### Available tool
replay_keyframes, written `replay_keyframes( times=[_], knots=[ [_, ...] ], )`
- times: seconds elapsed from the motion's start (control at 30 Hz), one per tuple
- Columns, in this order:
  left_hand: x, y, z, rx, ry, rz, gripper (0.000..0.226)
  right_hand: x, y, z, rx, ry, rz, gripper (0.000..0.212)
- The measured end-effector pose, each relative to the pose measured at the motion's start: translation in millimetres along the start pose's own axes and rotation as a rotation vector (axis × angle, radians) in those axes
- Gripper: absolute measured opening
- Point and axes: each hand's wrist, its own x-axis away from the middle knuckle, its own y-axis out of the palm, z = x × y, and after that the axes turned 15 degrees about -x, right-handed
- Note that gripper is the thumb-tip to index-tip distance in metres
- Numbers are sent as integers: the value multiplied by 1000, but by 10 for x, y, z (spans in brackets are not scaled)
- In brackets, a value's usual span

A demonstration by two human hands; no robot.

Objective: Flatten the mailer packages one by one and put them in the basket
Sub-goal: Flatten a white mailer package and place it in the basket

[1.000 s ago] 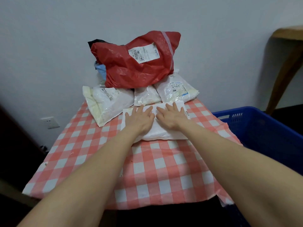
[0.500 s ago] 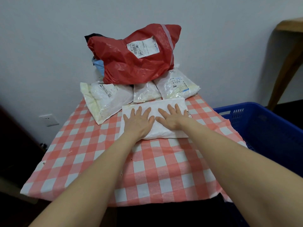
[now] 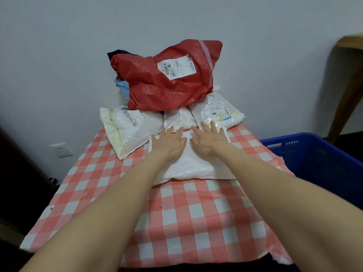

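Both hands flat, fingers spread wide: left hand (image 3: 169,144) and right hand (image 3: 209,140) side by side, pressing down on the white mailer (image 3: 191,165) on the checked table (image 3: 196,213). Behind it, more white packages with a big red bag (image 3: 167,79) on top. Blue basket (image 3: 318,156) just beside the table, on the right.

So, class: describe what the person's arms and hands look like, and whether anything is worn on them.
Both forearms are bare as far as the frame shows, with no sleeves in view. The left hand and right hand have no gloves, and no rings, watch or bracelets are visible. The fingernails look short and unpainted.
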Motion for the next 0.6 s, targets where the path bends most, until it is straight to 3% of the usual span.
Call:
replay_keyframes(
  times=[0.17,0.6],
  knots=[
    [-89,189,46,-24,-14,-145,55,-117,198,92,18,26,-72,57],
    [-112,207,25,-9,-27,-182,55,-157,216,108,-21,43,-55,57]
  ],
)
